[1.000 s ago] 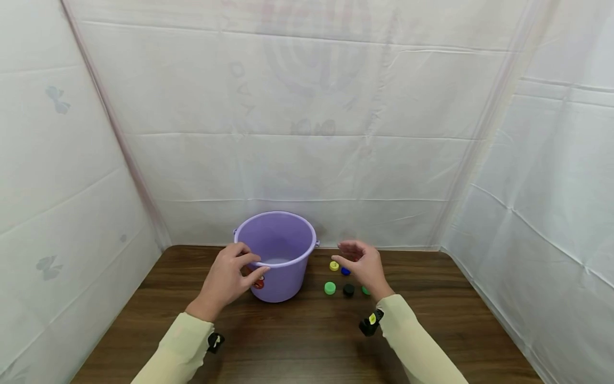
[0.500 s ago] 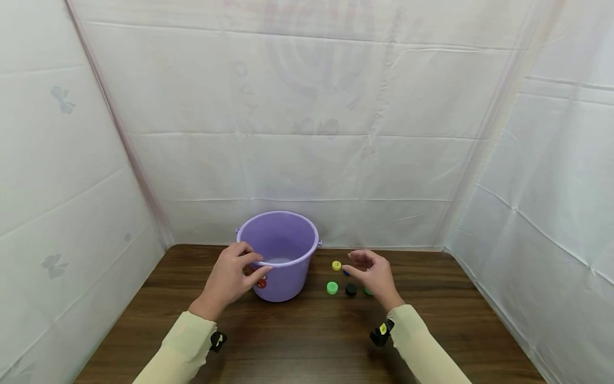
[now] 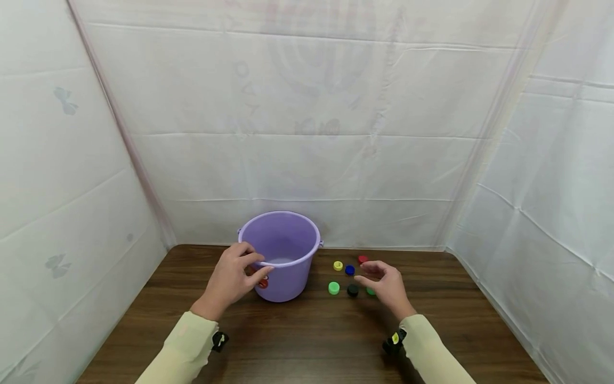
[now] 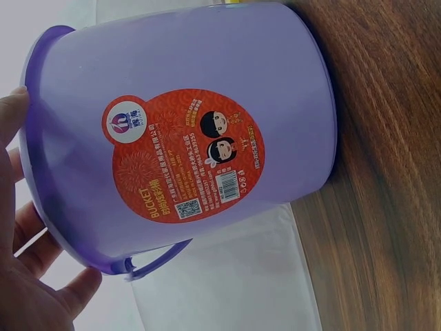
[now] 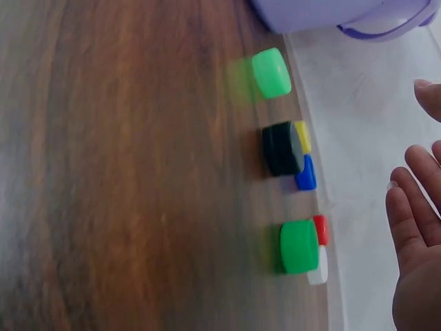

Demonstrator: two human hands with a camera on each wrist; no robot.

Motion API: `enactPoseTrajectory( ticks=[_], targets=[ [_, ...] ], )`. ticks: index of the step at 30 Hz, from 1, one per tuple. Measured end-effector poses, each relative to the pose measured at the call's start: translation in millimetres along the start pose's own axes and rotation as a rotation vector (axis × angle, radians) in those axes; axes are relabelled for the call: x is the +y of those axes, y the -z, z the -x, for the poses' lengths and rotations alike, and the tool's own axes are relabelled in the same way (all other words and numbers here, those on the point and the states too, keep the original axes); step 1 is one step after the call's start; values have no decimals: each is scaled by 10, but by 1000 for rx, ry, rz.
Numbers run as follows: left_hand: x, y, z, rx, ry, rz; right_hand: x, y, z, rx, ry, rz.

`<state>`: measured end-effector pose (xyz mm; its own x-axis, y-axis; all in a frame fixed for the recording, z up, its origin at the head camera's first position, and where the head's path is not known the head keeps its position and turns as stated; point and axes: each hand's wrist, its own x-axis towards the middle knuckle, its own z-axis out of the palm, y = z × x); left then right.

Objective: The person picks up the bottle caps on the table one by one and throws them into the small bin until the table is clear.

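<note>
My left hand holds the near-left rim of a purple bucket. In the left wrist view, thumb and fingers are at the rim, beside a red label. My right hand hovers above several bottle caps, fingers loosely bent and nothing between them. Beside the bucket are a yellow cap, a blue cap, a light green cap and a black cap. A red cap is behind my hand, which partly hides a green cap. The right wrist view also has a white cap.
Everything stands on a dark wood-grain table. A white cloth wall rises along its back edge, with more white cloth at both sides. The bucket's handle hangs down at its side.
My right hand has moved to the right and a little nearer, uncovering the blue and red caps. My left hand stays on the bucket's rim.
</note>
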<state>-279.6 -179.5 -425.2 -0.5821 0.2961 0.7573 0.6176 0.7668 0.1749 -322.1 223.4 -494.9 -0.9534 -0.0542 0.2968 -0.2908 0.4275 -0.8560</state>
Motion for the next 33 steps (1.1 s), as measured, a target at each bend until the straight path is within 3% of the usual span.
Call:
enactPoseTrajectory(
  ticks=[18, 33],
  targets=[
    [-3, -9, 4, 4, 4, 2, 321, 123, 59, 24, -78, 84],
    [0, -6, 6, 6, 6, 8, 419, 133, 56, 0, -148, 182]
  ],
)
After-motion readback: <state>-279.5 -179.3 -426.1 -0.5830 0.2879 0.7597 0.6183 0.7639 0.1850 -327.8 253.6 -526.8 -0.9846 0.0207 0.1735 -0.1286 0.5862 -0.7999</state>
